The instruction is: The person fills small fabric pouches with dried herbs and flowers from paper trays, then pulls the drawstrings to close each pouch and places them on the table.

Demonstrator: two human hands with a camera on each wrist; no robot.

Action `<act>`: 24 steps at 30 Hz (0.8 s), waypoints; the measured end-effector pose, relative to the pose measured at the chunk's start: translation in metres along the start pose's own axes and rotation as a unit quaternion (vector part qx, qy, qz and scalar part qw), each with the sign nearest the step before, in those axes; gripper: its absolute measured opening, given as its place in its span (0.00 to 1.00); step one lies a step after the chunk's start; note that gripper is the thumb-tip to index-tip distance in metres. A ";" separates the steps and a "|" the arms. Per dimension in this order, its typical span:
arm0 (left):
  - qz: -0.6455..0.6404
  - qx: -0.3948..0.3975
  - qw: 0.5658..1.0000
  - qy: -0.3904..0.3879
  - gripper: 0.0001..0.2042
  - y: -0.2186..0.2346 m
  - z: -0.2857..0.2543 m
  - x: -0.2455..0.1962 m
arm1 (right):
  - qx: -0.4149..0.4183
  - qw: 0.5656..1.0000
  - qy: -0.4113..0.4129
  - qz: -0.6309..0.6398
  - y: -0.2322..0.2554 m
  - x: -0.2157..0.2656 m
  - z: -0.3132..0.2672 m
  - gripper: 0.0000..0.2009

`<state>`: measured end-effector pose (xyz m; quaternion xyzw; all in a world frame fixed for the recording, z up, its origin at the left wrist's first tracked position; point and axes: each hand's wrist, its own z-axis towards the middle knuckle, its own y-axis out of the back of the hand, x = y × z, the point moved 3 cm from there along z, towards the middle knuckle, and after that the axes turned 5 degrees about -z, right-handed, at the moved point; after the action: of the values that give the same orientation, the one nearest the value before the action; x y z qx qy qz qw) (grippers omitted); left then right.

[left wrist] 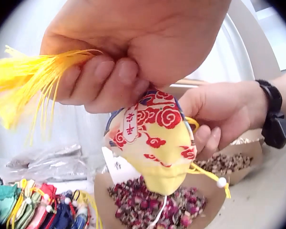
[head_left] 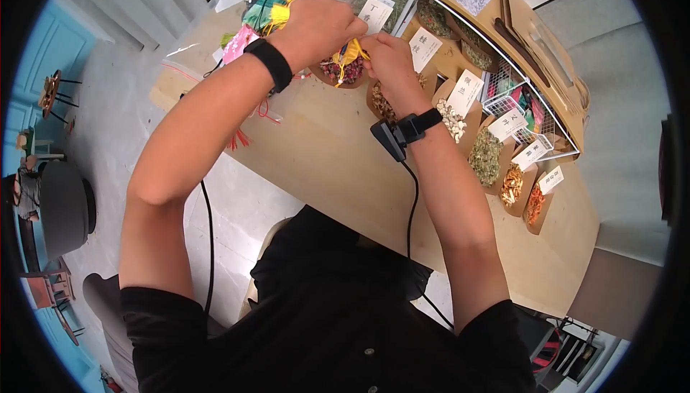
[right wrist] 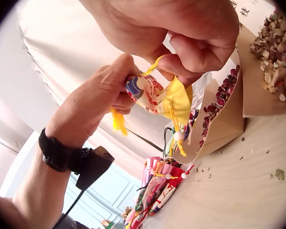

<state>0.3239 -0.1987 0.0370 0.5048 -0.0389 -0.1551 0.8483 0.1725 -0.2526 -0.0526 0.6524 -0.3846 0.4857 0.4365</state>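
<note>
A small yellow brocade sachet [left wrist: 159,138] with red cloud patterns hangs mouth down above a kraft tray of dried rosebuds [left wrist: 138,205]. My left hand [head_left: 320,28] grips its other end, fingers curled, and a yellow tassel [left wrist: 24,78] sticks out of that fist. With thumb and fingers my right hand [head_left: 394,68] pinches the sachet's yellow cord [right wrist: 155,66], close beside the cloth. Another length of cord with a white bead [right wrist: 179,136] dangles near the gathered mouth. Part of the sachet is hidden by the left fist.
More kraft trays hold dried herbs [head_left: 485,157] along the table [head_left: 323,145], each with a white label card [head_left: 509,124]. Colourful sachets [right wrist: 157,188] lie in a pile at the left. Behind the trays stands a box-like shelf [head_left: 535,80] with wire baskets.
</note>
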 end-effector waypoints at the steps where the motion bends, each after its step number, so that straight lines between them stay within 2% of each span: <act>1: -0.007 0.004 1.000 -0.003 0.19 -0.001 -0.003 0.001 | 0.000 1.000 -0.001 0.003 -0.002 -0.001 0.000 0.13; 4: -0.047 0.012 0.998 0.034 0.17 -0.003 0.002 0.008 | -0.017 1.000 0.002 0.011 -0.002 0.005 -0.001 0.13; 7: 0.028 -0.045 0.998 -0.038 0.17 0.001 0.000 0.008 | -0.008 1.000 -0.007 0.028 -0.004 0.004 -0.001 0.13; 8: -0.014 -0.062 0.998 0.022 0.14 0.000 0.000 0.008 | -0.008 0.999 -0.013 0.039 -0.001 0.002 -0.001 0.12; 11: -0.001 -0.064 0.998 -0.019 0.15 -0.001 -0.005 0.008 | -0.011 1.000 -0.013 0.006 -0.002 0.001 -0.001 0.12; 14: -0.036 -0.002 0.999 0.010 0.18 -0.006 -0.006 0.015 | -0.003 0.999 -0.020 0.031 -0.001 0.006 -0.006 0.12; 17: -0.033 -0.091 0.995 0.014 0.19 0.003 -0.004 0.011 | 0.009 0.997 -0.032 0.069 -0.002 -0.002 -0.002 0.12; 18: -0.054 -0.067 0.996 0.023 0.18 0.000 -0.005 0.010 | 0.007 0.998 -0.026 0.058 -0.001 -0.002 -0.003 0.12; 21: -0.042 -0.121 0.992 -0.020 0.17 -0.008 -0.008 0.013 | 0.014 0.999 -0.015 0.044 -0.007 0.003 -0.003 0.12; 24: -0.057 -0.027 0.998 -0.010 0.16 -0.011 -0.009 0.016 | 0.007 0.997 -0.028 0.066 -0.003 -0.005 -0.009 0.11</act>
<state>0.3389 -0.2008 0.0217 0.4812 -0.0142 -0.2091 0.8512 0.1714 -0.2426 -0.0569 0.6418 -0.4357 0.4977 0.3881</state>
